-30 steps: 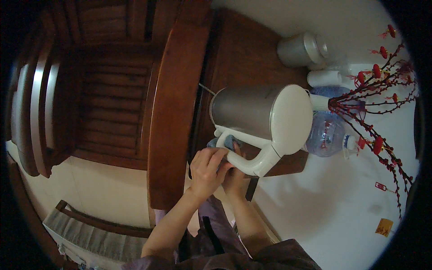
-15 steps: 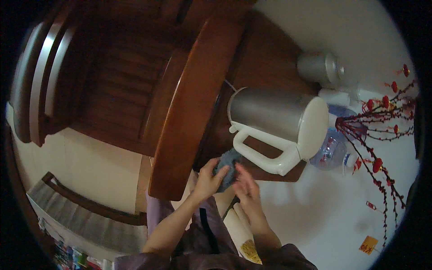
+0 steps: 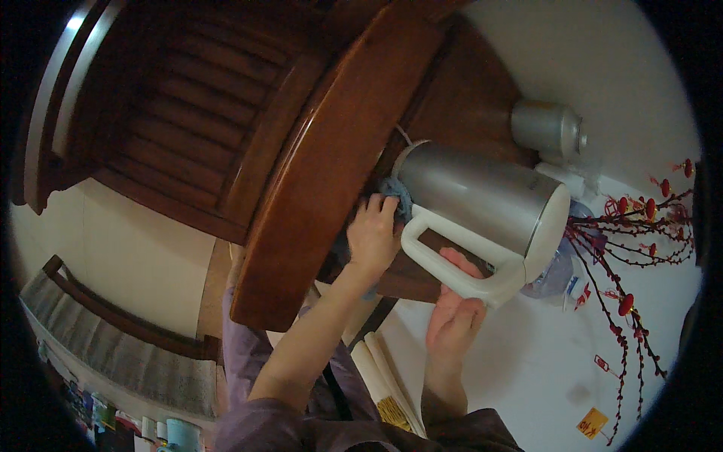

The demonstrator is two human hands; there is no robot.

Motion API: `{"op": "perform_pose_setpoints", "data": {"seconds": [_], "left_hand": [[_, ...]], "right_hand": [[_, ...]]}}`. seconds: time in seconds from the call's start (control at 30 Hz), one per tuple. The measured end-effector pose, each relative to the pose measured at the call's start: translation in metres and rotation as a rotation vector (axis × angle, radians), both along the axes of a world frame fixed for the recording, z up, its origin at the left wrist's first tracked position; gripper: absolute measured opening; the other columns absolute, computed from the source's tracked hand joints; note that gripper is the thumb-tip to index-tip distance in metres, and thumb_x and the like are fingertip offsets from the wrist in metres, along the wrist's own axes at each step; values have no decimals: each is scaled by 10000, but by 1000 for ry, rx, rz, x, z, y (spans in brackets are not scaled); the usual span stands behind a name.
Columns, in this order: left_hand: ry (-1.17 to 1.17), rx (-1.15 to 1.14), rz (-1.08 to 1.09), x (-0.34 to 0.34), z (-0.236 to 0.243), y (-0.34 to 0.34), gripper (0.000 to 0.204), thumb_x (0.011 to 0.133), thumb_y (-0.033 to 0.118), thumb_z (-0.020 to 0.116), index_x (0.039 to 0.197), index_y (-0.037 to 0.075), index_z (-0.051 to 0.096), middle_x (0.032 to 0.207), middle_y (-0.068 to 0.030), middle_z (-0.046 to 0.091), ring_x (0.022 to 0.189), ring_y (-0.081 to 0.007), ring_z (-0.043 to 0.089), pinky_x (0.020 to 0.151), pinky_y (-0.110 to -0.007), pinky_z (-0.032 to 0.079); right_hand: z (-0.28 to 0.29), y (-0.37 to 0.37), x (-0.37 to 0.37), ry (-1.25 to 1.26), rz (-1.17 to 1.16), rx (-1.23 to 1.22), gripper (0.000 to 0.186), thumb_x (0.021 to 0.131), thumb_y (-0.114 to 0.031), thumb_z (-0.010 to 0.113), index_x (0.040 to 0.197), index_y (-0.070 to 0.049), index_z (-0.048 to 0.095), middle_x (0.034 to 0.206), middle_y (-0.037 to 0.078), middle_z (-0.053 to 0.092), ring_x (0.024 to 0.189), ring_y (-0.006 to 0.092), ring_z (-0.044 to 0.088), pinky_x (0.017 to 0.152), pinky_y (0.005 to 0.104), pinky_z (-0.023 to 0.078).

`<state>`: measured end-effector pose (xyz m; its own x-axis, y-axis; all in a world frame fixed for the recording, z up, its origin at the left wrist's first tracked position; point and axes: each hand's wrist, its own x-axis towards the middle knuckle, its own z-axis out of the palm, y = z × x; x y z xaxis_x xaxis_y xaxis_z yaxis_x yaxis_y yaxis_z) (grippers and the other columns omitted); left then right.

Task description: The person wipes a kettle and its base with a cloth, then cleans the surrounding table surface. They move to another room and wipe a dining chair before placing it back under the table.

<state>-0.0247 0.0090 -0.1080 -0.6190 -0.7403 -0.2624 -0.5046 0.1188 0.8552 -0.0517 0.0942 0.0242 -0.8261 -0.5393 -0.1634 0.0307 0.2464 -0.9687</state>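
Observation:
A steel electric kettle (image 3: 478, 188) with a cream lid and handle (image 3: 444, 264) stands on the dark wooden side table (image 3: 429, 98). My left hand (image 3: 373, 237) has its fingers bent over a crumpled blue-grey cloth (image 3: 395, 192) beside the kettle's lower body. My right hand (image 3: 456, 316) is at the lid end of the handle, its fingers curled around it from beneath, partly hidden by it.
A silver canister (image 3: 546, 124), a white cylinder (image 3: 561, 177), a plastic bottle (image 3: 546, 279) and red-decorated branches (image 3: 625, 304) are to the right, by the white wall. A carved wooden chair (image 3: 181, 105) is upper left, a grey-cushioned seat (image 3: 120, 354) lower left. Pale rolls (image 3: 376, 369) lie below.
My left hand has moved up toward the kettle's base with the cloth. My right hand has left the cloth and taken hold of the handle. The whole view has also shifted.

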Motion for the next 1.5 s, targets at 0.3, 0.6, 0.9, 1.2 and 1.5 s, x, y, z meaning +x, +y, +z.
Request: {"op": "perform_pose_setpoints", "data": {"seconds": [0.3,0.6,0.9,1.2,1.5], "left_hand": [[-75,300,213,7,-8,4,397,794,199,584,1104,-45,533,896,-288,602,860,-414,591,745,-435,471],[127,702,155,15,-8,-11,351,801,170,589,1050,-77,568,938,-222,614,856,-362,591,784,-347,459],[333,116,-198,23,6,-20,278,750,41,576,1023,-13,582,929,-188,536,907,-367,529,779,-386,447],[171,283,207,4,9,-17,279,849,126,516,1075,-38,507,1012,-234,539,949,-406,517,806,-434,426],[233,207,212,-47,-7,-12,307,838,118,522,1103,-36,524,1055,-239,499,949,-388,506,829,-400,414]], "right_hand": [[-5,8,-5,94,42,41,621,872,-510,475,1173,34,456,1186,225,499,1139,342,470,995,467,348],[-2,5,-2,99,8,81,553,900,-454,466,1174,26,445,1185,246,495,1120,351,496,875,415,477],[1,13,-10,141,98,144,530,911,-442,443,1139,37,448,1168,230,505,1083,341,516,915,424,440],[5,58,-27,130,67,12,371,918,-260,402,1173,9,389,1035,189,557,1008,313,535,918,461,389],[-9,54,-23,246,-114,248,437,853,-160,496,1213,2,311,825,144,604,849,276,587,869,437,420]]}}
